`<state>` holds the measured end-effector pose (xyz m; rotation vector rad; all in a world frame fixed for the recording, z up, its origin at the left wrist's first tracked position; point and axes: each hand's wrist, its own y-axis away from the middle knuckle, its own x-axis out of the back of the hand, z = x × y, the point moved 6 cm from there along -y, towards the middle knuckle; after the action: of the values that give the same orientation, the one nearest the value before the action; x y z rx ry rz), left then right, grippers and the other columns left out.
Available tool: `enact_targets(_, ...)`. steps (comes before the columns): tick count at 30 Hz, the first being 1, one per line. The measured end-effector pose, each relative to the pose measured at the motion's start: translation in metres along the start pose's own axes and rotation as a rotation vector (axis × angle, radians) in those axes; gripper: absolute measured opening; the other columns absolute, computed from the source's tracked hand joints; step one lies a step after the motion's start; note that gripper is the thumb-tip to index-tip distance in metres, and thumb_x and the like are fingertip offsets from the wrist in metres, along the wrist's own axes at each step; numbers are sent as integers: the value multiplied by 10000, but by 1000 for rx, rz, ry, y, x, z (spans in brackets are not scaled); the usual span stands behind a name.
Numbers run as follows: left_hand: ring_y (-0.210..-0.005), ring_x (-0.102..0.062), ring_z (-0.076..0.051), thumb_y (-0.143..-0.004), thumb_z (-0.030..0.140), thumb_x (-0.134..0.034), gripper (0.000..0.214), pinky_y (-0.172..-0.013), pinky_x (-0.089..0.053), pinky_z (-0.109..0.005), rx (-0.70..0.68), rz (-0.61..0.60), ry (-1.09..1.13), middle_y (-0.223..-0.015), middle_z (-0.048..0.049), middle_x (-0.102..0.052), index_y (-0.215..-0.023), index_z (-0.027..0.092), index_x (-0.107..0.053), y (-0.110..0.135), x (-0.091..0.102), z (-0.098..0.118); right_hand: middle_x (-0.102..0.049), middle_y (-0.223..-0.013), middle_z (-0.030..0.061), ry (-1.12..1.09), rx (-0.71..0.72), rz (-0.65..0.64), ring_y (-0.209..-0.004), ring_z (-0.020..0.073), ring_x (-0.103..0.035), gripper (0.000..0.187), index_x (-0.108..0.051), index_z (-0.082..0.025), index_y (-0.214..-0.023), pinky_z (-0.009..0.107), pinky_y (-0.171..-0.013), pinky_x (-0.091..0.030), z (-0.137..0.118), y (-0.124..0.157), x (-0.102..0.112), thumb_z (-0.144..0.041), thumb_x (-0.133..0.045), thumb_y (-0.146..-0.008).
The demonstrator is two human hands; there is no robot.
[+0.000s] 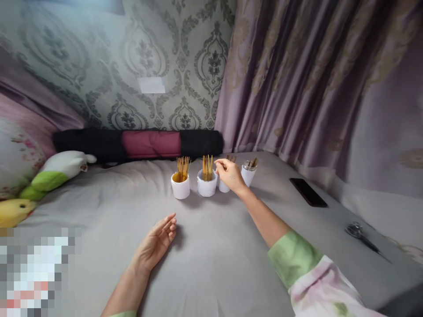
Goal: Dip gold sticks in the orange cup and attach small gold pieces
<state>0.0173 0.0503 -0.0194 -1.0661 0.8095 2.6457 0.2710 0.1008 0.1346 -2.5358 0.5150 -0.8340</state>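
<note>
My right hand (230, 175) is raised over the row of white containers, thumb and fingers pinched together. Its fingertips are just right of the thin wooden sticks (207, 168) that stand in the second white cup (206, 187); whatever they pinch is too small to make out. To the left, another white cup (180, 189) holds more thin sticks (183, 166). Partly behind my right hand are a third white container (224, 185) and a white jar (247, 174), both with sticks upright in them. My left hand (157, 242) rests on the grey sheet, palm turned inward, fingers loosely curled and holding nothing.
A black phone (308, 192) and scissors (361, 240) lie to the right on the grey sheet (205, 255). A black and maroon roll (150, 143) runs along the wall. Plush toys (53, 174) sit at the left, and curtains (280, 79) hang at the right.
</note>
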Motion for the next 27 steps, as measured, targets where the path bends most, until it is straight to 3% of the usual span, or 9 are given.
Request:
enact_targets(10,-528,-499,-64,-807,-4,-444,158,-429,-443,-163,71,176,112,-700,-38,-537,-901,68,-549,13,-15,-11,-646,-638,24,140,-134,80,-565,130,-585,289,-603,-145,-984,256,-615,-463,43,14,56,-303,-419,-828)
enact_targets(20,-522,-502,-71,-762,31,-507,135,-423,-411,-176,269,99,351,-705,-40,-551,-883,83,-532,35,-87,-75,-674,-699,38,314,-195,31,-642,142,-601,370,-529,-137,-1157,265,-670,-440,60,9,70,-293,-424,-838)
enact_targets(27,-557,-531,-90,-752,73,-529,123,-465,-438,-198,336,69,400,-744,-58,-577,-872,89,-545,29,-112,-104,-685,-753,50,412,-214,-15,-726,167,-612,370,-526,-166,-1173,258,-665,-427,68,12,81,-305,-425,-846)
